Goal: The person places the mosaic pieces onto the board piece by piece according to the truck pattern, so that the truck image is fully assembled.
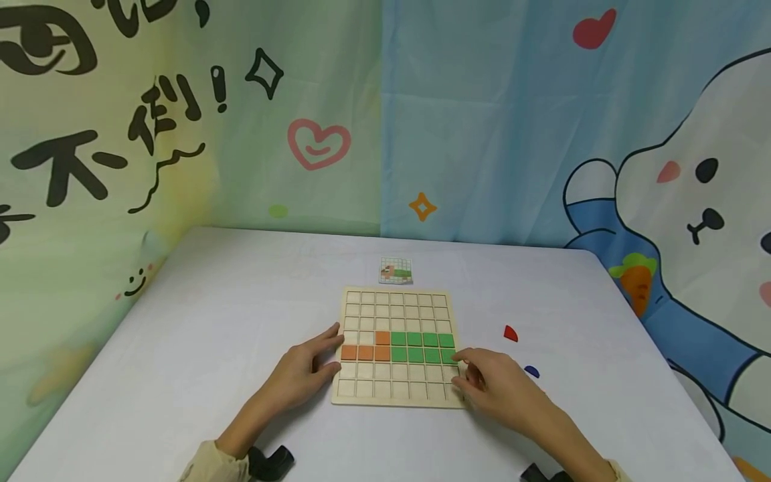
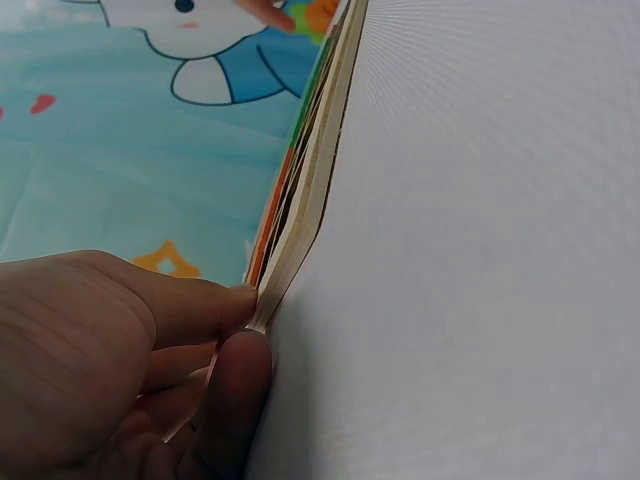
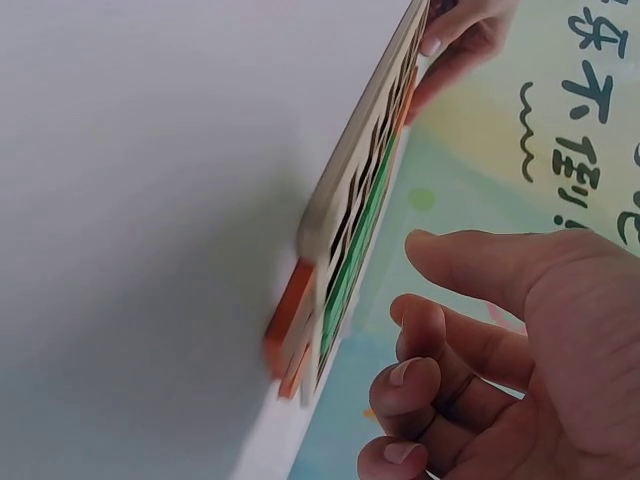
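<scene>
A pale wooden grid board (image 1: 397,390) lies on the table. Two rows of green square tiles (image 1: 423,339) fill cells on its right side, and orange square tiles (image 1: 365,353) sit to their left. My left hand (image 1: 298,371) touches the board's left edge with thumb and fingertips, as the left wrist view also shows. At the right edge, beside the end of the lower green row, is my right hand (image 1: 500,388). Its fingers are loosely bent, with nothing visible between thumb and forefinger in the right wrist view (image 3: 480,350).
Behind the board lies a small picture card (image 1: 395,271) with a gridded orange and green pattern. To the right are a red quarter-round piece (image 1: 510,333) and a blue rounded piece (image 1: 532,371), near the right hand. A printed curtain (image 1: 482,134) hangs behind the white table (image 1: 271,281).
</scene>
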Motion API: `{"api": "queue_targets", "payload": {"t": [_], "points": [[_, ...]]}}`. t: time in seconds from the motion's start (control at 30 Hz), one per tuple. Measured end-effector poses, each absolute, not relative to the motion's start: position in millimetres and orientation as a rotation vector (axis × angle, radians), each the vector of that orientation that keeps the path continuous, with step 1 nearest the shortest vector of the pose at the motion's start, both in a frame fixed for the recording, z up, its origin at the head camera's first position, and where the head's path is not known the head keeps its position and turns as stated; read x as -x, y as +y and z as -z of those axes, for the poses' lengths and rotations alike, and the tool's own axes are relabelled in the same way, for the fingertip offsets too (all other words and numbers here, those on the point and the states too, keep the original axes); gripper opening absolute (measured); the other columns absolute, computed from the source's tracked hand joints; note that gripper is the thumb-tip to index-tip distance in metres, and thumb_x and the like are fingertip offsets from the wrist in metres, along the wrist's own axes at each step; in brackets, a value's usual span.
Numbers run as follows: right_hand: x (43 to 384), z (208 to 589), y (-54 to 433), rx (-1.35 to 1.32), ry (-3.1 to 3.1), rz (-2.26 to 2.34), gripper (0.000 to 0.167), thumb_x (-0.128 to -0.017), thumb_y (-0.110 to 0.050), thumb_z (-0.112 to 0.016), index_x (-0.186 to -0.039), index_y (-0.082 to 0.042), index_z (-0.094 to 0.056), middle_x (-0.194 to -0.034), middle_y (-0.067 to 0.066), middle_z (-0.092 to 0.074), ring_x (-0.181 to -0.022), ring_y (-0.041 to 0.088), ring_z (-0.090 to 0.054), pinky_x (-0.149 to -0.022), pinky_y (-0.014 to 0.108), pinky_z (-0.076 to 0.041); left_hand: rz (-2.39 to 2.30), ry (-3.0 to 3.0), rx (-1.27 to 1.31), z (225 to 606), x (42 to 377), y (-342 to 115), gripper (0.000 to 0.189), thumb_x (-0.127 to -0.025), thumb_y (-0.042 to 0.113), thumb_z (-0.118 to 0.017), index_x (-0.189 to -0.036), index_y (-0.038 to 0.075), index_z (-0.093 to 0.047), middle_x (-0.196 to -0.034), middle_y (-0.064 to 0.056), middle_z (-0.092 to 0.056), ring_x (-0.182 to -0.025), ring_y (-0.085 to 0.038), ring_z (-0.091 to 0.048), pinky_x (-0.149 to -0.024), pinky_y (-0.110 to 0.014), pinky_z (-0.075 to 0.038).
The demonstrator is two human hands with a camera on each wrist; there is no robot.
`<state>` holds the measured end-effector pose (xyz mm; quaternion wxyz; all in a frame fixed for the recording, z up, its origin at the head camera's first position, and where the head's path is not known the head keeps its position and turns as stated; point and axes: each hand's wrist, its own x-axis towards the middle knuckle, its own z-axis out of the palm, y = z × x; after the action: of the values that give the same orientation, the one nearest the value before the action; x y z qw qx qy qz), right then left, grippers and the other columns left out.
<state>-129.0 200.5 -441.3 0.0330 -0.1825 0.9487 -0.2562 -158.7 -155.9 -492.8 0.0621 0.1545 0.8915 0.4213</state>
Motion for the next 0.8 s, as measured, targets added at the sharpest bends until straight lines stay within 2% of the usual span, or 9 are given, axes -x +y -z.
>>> {"api": "queue_targets", "payload": {"t": [0.27, 0.8], "points": [[122.7, 449.2, 222.5, 0.511, 2.949, 0.731, 0.017, -0.094, -0.019, -0.081, -0.108, -0.014, -0.076, -0.069, -0.014, -0.049, -0.065, -0.003, -0.041, -0.062, 0.020, -0.040, -1.269, 2.692, -0.465, 493.9, 159.3, -156.2, 0.053, -0.098, 0.010, -0.074, -0.148, 0.004, -0.061, -0.166, -0.008, -0.047, -0.058, 0.001, -0.036, -0.062, -0.021, -0.040], [117.9, 455.3, 236.1, 0.359, 2.872, 0.651, 0.022, -0.090, -0.025, -0.085, -0.107, -0.015, -0.076, -0.069, -0.011, -0.051, -0.063, 0.001, -0.042, -0.061, 0.021, -0.039, -1.275, 2.681, -0.454, 492.9, 158.8, -155.8, 0.053, -0.097, 0.010, -0.075, -0.148, 0.003, -0.061, -0.166, -0.008, -0.047, -0.059, 0.000, -0.037, -0.058, -0.021, -0.039]]}}
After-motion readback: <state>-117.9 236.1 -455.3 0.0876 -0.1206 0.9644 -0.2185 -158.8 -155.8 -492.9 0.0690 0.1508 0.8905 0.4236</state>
